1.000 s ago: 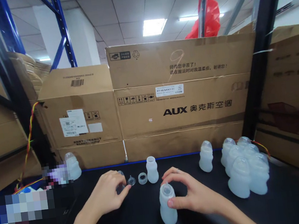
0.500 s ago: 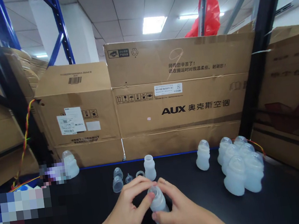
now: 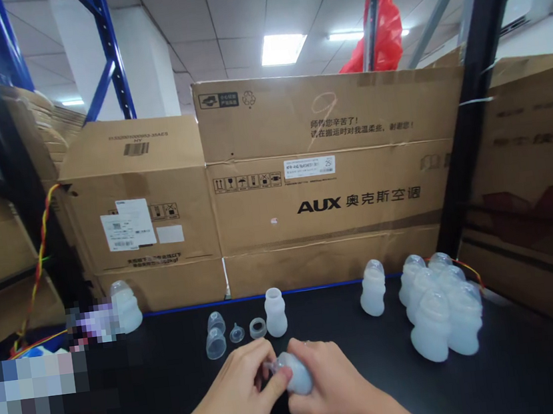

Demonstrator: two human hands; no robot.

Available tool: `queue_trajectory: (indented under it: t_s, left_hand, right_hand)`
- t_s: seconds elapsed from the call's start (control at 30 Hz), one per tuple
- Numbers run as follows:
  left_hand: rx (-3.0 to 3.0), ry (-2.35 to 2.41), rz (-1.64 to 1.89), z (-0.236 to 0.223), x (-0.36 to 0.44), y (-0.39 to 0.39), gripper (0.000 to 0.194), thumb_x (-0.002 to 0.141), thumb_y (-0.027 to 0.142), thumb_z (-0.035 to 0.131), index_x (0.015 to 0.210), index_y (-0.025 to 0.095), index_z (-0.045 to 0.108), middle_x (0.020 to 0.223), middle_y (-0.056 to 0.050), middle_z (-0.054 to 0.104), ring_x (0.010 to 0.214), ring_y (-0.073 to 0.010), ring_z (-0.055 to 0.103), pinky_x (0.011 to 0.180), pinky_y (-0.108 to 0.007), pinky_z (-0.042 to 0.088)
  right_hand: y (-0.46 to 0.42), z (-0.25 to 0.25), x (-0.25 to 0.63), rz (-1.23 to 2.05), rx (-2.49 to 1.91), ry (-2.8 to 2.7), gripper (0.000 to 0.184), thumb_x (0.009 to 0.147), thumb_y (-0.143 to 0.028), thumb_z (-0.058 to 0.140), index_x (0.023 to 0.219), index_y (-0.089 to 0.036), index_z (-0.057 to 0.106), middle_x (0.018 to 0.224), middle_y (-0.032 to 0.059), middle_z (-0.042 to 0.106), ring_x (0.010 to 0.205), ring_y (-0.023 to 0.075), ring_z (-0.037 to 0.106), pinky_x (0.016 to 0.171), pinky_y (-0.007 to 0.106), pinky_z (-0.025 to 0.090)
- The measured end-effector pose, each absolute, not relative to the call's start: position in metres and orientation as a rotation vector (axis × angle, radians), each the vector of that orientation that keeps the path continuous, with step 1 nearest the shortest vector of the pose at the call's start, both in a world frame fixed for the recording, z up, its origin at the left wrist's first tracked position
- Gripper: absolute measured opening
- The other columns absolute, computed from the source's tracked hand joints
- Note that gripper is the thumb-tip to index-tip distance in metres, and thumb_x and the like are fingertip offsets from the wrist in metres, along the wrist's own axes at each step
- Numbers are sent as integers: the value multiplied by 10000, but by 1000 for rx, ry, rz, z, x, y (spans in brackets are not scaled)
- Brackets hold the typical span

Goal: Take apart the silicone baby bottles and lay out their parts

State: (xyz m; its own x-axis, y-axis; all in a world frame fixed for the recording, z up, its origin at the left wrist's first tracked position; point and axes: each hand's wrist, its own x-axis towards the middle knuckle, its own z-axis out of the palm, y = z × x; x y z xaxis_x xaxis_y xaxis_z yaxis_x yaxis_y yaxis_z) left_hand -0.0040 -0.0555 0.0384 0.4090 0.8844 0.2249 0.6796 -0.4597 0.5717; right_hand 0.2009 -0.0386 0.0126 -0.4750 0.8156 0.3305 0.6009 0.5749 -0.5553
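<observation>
A small milky-white baby bottle point(image 3: 300, 375) is held low over the black table, tilted with its top end to the left. My right hand point(image 3: 333, 381) is wrapped round its body. With thumb and fingers closed, my left hand point(image 3: 238, 386) grips the top end, where a clear teat point(image 3: 272, 367) partly shows. Just beyond my hands an open-necked bottle point(image 3: 276, 316) stands upright. Left of it lie a screw ring point(image 3: 258, 328), a loose clear teat point(image 3: 236, 333) and two clear dome caps point(image 3: 216, 344).
A capped bottle point(image 3: 373, 289) stands to the right, beside a cluster of several capped bottles point(image 3: 433, 329). Another capped bottle point(image 3: 126, 310) is at the far left, near a pixelated patch. Cardboard panels point(image 3: 330, 234) wall the back, between dark rack posts point(image 3: 459, 178).
The bottle in my hands has gone from upright to tilted, top to the left. My right hand has closed round its body, and my left fingers have moved onto the teat end.
</observation>
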Motion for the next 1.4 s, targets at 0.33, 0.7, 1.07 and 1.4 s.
queue_trajectory:
  t_s: [0.33, 0.7, 1.07, 1.4]
  left_hand:
    - [2019, 1155, 1013, 11, 2, -44, 512, 1031, 583, 411, 688, 203, 440, 697, 17, 425, 693, -142, 437, 622, -283, 329]
    - [2352, 1274, 1693, 26, -14, -39, 95, 1028, 226, 526, 968, 242, 598, 802, 17, 580, 674, -114, 571, 618, -236, 443]
    - [2576, 1907, 362, 64, -69, -32, 233, 829, 197, 589, 1020, 277, 695, 866, -33, 758, 852, -293, 722, 770, -392, 440]
    - [2555, 1978, 274, 54, -61, -28, 523, 910, 157, 463, 1415, 239, 577, 1230, -131, 764, 1115, -397, 720, 904, -546, 505]
  right_hand:
    - [-38, 11, 195, 646, -1086, -2089, 178, 664, -244, 652, 764, -220, 506, 677, -52, 584, 593, 117, 456, 595, 237, 280]
    - [-35, 2, 180, 898, -1044, -1750, 147, 794, -281, 644, 822, -203, 522, 701, -52, 538, 634, 116, 441, 612, 237, 353]
    - [-26, -2, 194, 998, -905, -1733, 313, 907, -463, 685, 887, -192, 529, 836, -26, 464, 775, 143, 406, 728, 271, 366]
    - [-28, -3, 194, 1016, -863, -1771, 311, 900, -445, 705, 909, -189, 528, 838, -30, 452, 775, 138, 394, 726, 270, 351]
